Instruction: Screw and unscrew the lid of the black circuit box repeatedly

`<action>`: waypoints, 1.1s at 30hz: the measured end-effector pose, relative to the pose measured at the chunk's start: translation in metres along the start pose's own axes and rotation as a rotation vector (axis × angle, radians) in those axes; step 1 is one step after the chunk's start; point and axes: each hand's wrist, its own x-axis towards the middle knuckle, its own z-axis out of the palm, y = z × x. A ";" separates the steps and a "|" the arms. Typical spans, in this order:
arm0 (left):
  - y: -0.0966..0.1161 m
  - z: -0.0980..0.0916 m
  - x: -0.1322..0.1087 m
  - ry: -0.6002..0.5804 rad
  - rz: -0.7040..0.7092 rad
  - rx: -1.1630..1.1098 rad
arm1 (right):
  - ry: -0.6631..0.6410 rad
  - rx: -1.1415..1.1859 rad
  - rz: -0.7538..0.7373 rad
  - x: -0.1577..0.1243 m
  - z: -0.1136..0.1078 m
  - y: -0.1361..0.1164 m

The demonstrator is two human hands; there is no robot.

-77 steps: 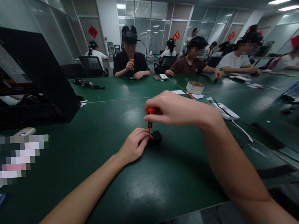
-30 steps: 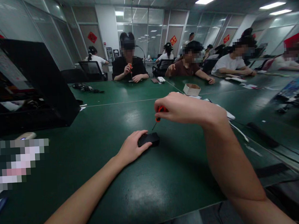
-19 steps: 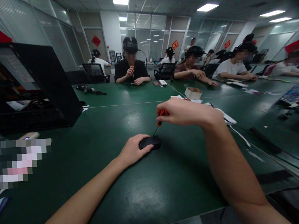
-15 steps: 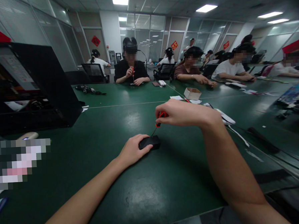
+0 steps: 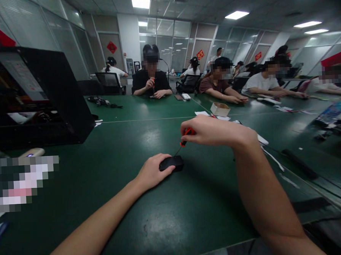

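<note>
A small black device lies on the green table in front of me. My left hand rests on its left end, fingers curled over it and holding it down. My right hand hovers above and to the right, closed on a small orange-handled screwdriver. The screwdriver is tilted, its thin shaft slanting down-left with the tip at the top of the device.
A large black open case stands at the left. A cardboard box, white device and cables lie to the right. Several other people sit along the far and right edges of the table, working with their own hands.
The screwdriver went from upright on the device to lifted and tilted; the tip now slants down onto the device's top. My left hand shifted from pinching the device's side to covering its left end.
</note>
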 end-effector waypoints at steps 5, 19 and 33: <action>0.000 0.000 0.000 0.002 0.002 0.007 | 0.001 -0.023 0.019 -0.001 -0.001 -0.001; 0.001 -0.002 0.000 -0.004 0.018 0.026 | -0.107 0.009 0.121 0.001 -0.003 0.017; 0.009 -0.007 0.003 -0.018 -0.006 0.083 | -0.100 0.014 0.087 0.012 0.004 0.043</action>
